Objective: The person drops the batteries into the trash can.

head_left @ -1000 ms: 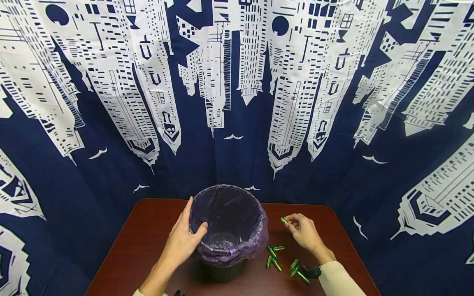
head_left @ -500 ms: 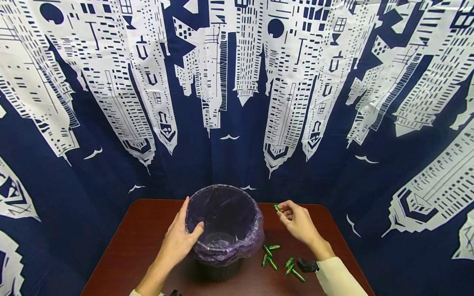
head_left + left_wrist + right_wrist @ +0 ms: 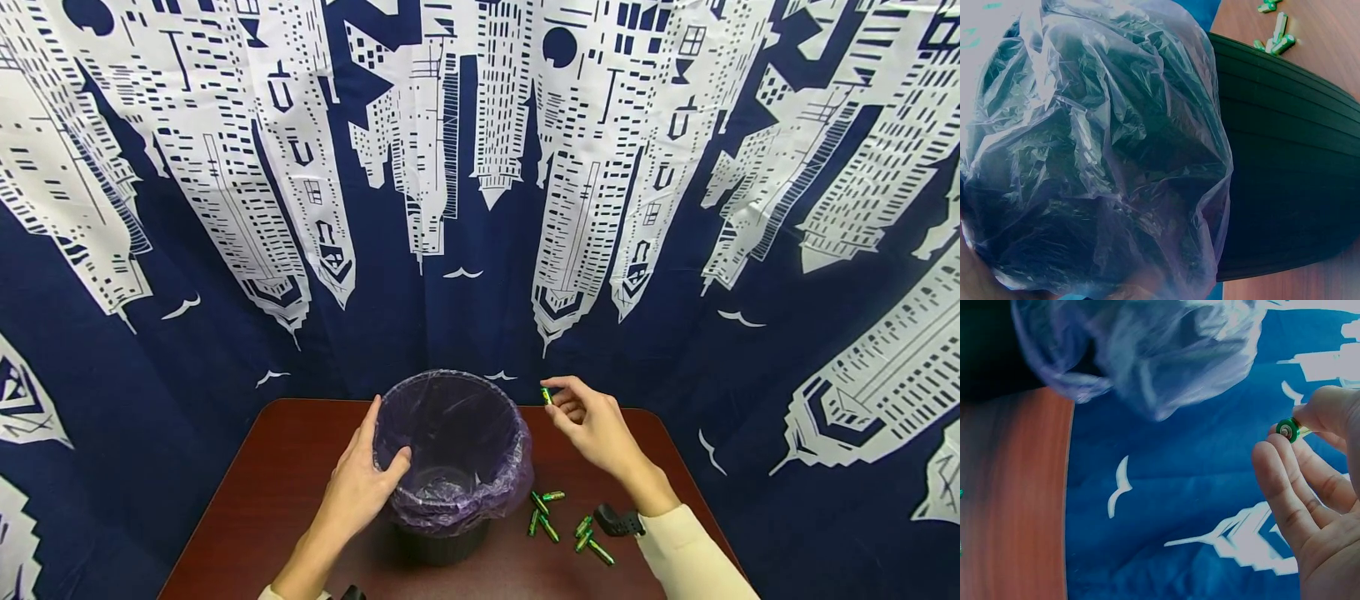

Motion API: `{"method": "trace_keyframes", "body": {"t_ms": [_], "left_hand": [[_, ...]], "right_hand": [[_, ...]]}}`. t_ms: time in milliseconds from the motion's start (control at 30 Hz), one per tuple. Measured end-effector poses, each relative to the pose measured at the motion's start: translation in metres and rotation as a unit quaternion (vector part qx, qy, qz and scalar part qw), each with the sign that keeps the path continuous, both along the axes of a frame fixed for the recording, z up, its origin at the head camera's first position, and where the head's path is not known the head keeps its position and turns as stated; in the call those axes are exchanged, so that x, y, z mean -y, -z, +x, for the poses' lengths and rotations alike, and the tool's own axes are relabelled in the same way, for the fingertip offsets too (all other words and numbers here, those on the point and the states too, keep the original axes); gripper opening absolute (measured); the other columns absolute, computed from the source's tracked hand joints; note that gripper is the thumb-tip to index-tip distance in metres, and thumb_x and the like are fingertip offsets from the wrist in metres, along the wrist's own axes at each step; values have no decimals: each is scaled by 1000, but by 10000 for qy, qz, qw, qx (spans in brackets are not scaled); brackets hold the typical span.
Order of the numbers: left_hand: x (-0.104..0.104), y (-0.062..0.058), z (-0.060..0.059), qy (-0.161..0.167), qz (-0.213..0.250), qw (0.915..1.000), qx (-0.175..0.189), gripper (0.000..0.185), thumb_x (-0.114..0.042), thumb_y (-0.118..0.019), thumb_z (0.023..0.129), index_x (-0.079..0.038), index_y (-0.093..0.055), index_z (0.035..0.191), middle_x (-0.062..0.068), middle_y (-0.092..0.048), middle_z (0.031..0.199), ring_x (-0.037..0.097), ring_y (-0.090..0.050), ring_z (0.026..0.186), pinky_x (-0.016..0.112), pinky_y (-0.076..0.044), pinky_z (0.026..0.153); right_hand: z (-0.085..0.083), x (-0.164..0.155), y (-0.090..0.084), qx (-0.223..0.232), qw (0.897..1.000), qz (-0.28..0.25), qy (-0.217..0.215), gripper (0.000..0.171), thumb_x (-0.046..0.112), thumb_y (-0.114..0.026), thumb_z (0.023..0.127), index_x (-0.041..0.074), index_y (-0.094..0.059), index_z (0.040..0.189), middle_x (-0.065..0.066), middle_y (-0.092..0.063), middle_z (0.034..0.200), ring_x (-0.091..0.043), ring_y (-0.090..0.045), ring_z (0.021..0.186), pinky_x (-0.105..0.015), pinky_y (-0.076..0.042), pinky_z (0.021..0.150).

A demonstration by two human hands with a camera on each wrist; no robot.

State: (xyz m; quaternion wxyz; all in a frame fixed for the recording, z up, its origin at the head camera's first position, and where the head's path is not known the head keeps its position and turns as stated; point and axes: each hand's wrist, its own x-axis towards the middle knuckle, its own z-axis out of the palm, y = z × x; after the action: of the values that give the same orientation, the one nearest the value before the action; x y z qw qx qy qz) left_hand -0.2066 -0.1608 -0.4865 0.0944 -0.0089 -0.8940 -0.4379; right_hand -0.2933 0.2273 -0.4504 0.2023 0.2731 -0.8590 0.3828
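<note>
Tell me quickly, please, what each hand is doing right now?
Left hand: grips the rim of the bag-lined bin, thumb hooked inside.
Right hand: pinches a green battery at its fingertips, raised beside the bin.

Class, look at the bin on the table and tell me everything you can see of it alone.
The bin is a round, dark container with ribbed sides, standing upright on the reddish-brown table. A thin, crinkled purple plastic liner lines it and folds down over the rim. The mouth is open, and nothing can be made out inside. The left hand grips the near-left rim, thumb inside. Green batteries lie on the table to its right, apart from it.
</note>
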Motion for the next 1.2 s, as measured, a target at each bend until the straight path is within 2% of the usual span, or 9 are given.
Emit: {"method": "trace_keyframes", "body": {"t_ms": [233,633,900,1200], "left_hand": [[0,-2,0,-13,-47,10000,20,99,-45,-75,109,-30,-18,189,20,-34,191,59,-55,161,87,-49,116],[-1,1,1,-22,-5,10000,23,100,-42,-76,108,-29,-18,189,20,-33,192,57,-51,165,87,-45,121],[1,1,2,15,2,10000,-10,100,-40,-76,108,-28,-18,189,20,-33,192,56,-48,168,86,-43,124],[-1,-2,1,70,141,9999,62,99,-37,-75,109,-28,-17,189,20,-28,193,58,-45,169,88,-40,125]], "right_hand": [[6,14,-26,-16,9996,22,-279,40,0,-85,103,11,-79,140,-2,-84,98,-8,-79,85,-20,-66,77],[8,46,-66,-169,9960,472,-740,38,4,-85,103,14,-80,139,4,-82,97,-6,-74,82,-30,-67,78],[4,72,-82,-362,9877,839,-1265,37,5,-83,104,12,-80,140,3,-78,93,-5,-70,78,-32,-65,74],[-4,97,-92,-320,9807,1192,-1517,36,7,-82,106,11,-80,141,1,-78,93,-8,-68,79,-33,-64,78]]}}
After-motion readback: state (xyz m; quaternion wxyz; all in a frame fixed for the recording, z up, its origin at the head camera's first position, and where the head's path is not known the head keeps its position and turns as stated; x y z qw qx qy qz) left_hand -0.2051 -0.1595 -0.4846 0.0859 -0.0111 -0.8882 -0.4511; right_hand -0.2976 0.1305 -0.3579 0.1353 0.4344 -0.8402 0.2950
